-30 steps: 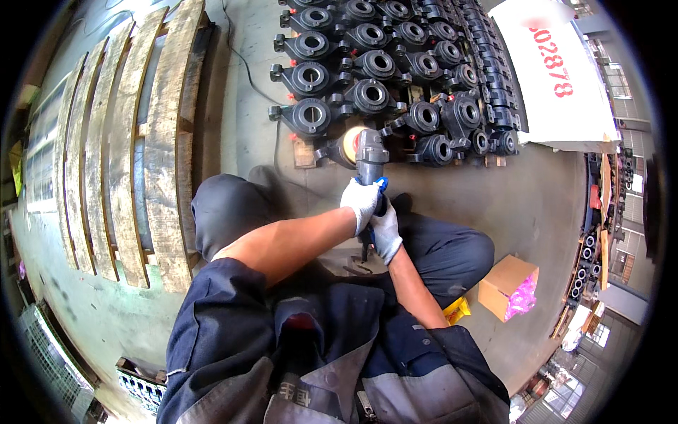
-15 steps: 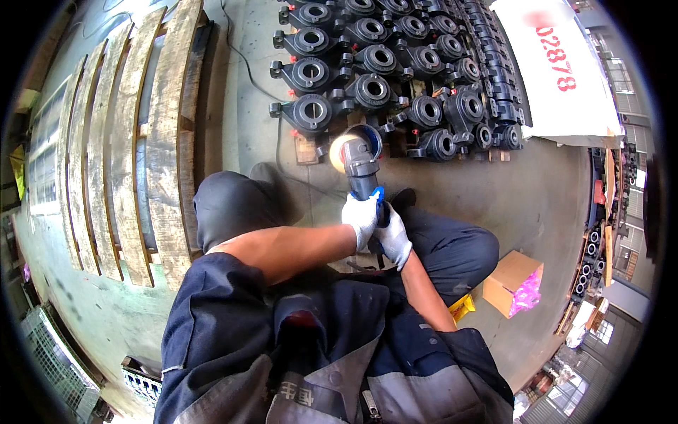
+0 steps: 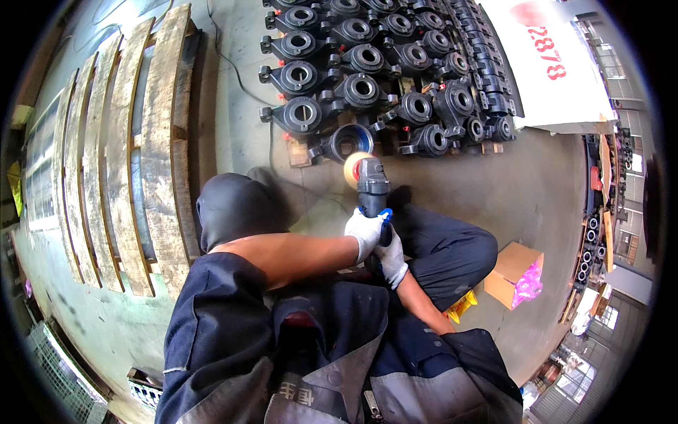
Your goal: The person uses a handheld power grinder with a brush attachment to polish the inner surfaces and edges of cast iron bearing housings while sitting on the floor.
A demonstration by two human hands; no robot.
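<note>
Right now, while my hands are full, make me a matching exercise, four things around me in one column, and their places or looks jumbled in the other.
Things:
1. power tool
2. wooden pallet
3. cardboard box
4. black metal parts

Places or looks:
A. pink material at its opening
B. set in rows ahead of you
C. held in your left hand and right hand
D. on your left

Pairs: 1-C, 2-D, 3-A, 4-B.
</note>
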